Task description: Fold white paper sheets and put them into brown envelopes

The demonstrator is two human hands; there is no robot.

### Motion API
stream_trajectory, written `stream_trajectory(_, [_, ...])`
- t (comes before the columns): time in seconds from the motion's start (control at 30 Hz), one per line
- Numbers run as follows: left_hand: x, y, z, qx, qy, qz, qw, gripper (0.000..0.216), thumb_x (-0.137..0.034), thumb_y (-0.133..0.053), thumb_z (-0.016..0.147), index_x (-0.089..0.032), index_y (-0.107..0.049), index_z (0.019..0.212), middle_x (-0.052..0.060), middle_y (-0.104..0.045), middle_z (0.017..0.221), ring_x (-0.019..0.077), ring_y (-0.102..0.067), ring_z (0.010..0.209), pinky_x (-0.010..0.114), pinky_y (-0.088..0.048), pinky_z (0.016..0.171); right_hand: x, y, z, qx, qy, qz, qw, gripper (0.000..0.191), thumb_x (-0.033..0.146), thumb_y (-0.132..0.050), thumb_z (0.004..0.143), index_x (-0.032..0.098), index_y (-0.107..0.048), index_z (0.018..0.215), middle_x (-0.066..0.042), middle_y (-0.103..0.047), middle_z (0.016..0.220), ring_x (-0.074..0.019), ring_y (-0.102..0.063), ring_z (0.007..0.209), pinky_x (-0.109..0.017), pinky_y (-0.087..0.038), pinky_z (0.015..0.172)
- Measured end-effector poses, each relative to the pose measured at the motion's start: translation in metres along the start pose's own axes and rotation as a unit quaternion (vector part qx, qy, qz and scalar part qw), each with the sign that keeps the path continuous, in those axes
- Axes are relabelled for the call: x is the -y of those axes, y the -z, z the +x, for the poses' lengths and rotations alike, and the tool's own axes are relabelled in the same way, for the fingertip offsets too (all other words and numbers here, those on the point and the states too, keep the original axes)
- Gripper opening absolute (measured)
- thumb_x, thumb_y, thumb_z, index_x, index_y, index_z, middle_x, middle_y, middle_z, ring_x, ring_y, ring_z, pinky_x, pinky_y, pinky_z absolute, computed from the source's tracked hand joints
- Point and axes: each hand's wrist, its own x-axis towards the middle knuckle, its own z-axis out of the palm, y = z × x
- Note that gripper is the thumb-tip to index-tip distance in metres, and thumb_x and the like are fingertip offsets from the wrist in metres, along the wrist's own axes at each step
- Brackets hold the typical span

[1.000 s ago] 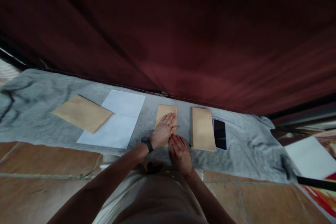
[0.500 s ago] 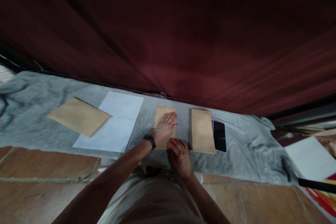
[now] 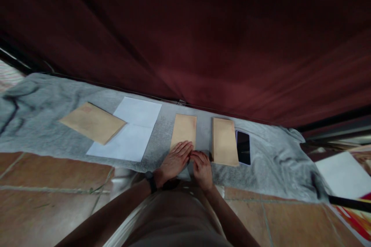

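Note:
A brown envelope (image 3: 185,125) with small red print lies in front of me on a grey cloth. My left hand (image 3: 176,160), a dark watch at its wrist, rests flat over the envelope's near end with fingers stretched out. At the near right corner of the same envelope is my right hand (image 3: 202,170), its fingers bent together against the edge; the thumb's grip is partly hidden. To the right of it sits a stack of brown envelopes (image 3: 224,141).
A dark phone (image 3: 243,148) lies right of the stack. On the left, another brown envelope (image 3: 92,122) overlaps a creased white sheet (image 3: 136,131). The grey cloth (image 3: 272,162) is wrinkled at both ends. Dark red fabric (image 3: 185,46) hangs behind the surface.
My left hand has slid down the envelope towards me, uncovering its upper part. My right hand has stayed by the near right corner, with its fingers shifted slightly. The view has moved a little.

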Motion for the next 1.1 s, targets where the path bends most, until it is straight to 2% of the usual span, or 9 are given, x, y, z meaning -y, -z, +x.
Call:
stream_trajectory(0.2, [-0.014, 0.005, -0.039, -0.003, -0.024, 0.022, 0.999, 0.060, -0.043, -0.045, 0.107, -0.015, -0.040, 0.160, 0.011, -0.040, 0.166, 0.0227, -0.032, 0.157, 0.042, -0.023, 0.130, -0.002, 0.001, 0.000, -0.004, -0.018, 0.022, 1.000, 0.043, 0.008, -0.043, 0.097, 0.022, -0.073, 0.124, -0.009, -0.074, 0.125, -0.0242, -0.066, 0.120, -0.046, -0.052, 0.108])
stream_trajectory(0.3, [-0.020, 0.008, -0.053, 0.005, -0.038, 0.034, 0.999, 0.061, -0.049, -0.048, 0.106, -0.018, -0.044, 0.158, 0.010, -0.039, 0.167, 0.0253, -0.033, 0.157, 0.046, -0.022, 0.130, 0.000, -0.002, 0.003, -0.002, -0.008, 0.015, 1.000, 0.041, 0.013, -0.042, 0.102, 0.021, -0.071, 0.130, -0.011, -0.073, 0.129, -0.0243, -0.065, 0.124, -0.047, -0.052, 0.111])
stream_trajectory(0.37, [-0.022, 0.007, -0.058, 0.004, -0.032, 0.039, 0.999, 0.059, -0.051, -0.049, 0.105, -0.018, -0.050, 0.154, 0.010, -0.045, 0.164, 0.0266, -0.035, 0.155, 0.049, -0.020, 0.130, 0.002, -0.005, 0.006, 0.018, 0.012, -0.005, 1.000, 0.041, 0.016, -0.042, 0.104, 0.020, -0.067, 0.136, -0.011, -0.069, 0.138, -0.0242, -0.061, 0.132, -0.048, -0.048, 0.116])
stream_trajectory(0.47, [-0.025, 0.004, -0.059, -0.007, -0.020, 0.044, 0.999, 0.057, -0.052, -0.049, 0.105, -0.018, -0.055, 0.150, 0.010, -0.052, 0.158, 0.0270, -0.038, 0.154, 0.053, -0.016, 0.131, 0.001, -0.008, 0.015, 0.051, 0.033, -0.056, 0.997, 0.043, 0.021, -0.042, 0.107, 0.017, -0.058, 0.147, -0.012, -0.059, 0.152, -0.0248, -0.051, 0.144, -0.051, -0.041, 0.122])
stream_trajectory(0.57, [-0.027, 0.004, -0.058, -0.008, -0.013, 0.048, 0.999, 0.061, -0.055, -0.049, 0.104, -0.021, -0.050, 0.155, 0.010, -0.051, 0.159, 0.0273, -0.038, 0.153, 0.055, -0.015, 0.131, -0.005, -0.011, 0.029, 0.055, 0.030, -0.093, 0.994, 0.046, 0.023, -0.040, 0.108, 0.014, -0.052, 0.152, -0.014, -0.053, 0.157, -0.0246, -0.045, 0.149, -0.049, -0.039, 0.123])
stream_trajectory(0.73, [-0.030, 0.009, -0.058, -0.012, 0.001, 0.046, 0.999, 0.064, -0.056, -0.050, 0.103, -0.026, -0.043, 0.159, 0.009, -0.050, 0.160, 0.0277, -0.039, 0.153, 0.059, -0.014, 0.131, -0.021, -0.019, 0.063, 0.023, 0.002, -0.120, 0.992, 0.048, 0.022, -0.038, 0.108, 0.012, -0.052, 0.152, -0.015, -0.053, 0.157, -0.0256, -0.045, 0.149, -0.050, -0.037, 0.123])
stream_trajectory(0.93, [-0.030, 0.008, -0.058, -0.017, -0.001, 0.049, 0.999, 0.062, -0.056, -0.049, 0.103, -0.028, -0.044, 0.159, 0.008, -0.049, 0.161, 0.0276, -0.039, 0.153, 0.058, -0.013, 0.131, -0.039, -0.029, 0.102, 0.014, -0.024, -0.141, 0.990, 0.049, 0.024, -0.039, 0.107, 0.013, -0.051, 0.153, -0.016, -0.052, 0.157, -0.0273, -0.046, 0.148, -0.054, -0.031, 0.125])
stream_trajectory(1.1, [-0.030, 0.008, -0.058, -0.015, -0.002, 0.045, 0.999, 0.062, -0.055, -0.047, 0.105, -0.027, -0.042, 0.159, 0.008, -0.050, 0.160, 0.0263, -0.039, 0.153, 0.059, -0.010, 0.131, -0.038, -0.030, 0.100, 0.002, -0.019, -0.148, 0.989, 0.049, 0.023, -0.039, 0.106, 0.014, -0.051, 0.153, -0.015, -0.052, 0.158, -0.0268, -0.047, 0.148, -0.053, -0.030, 0.125])
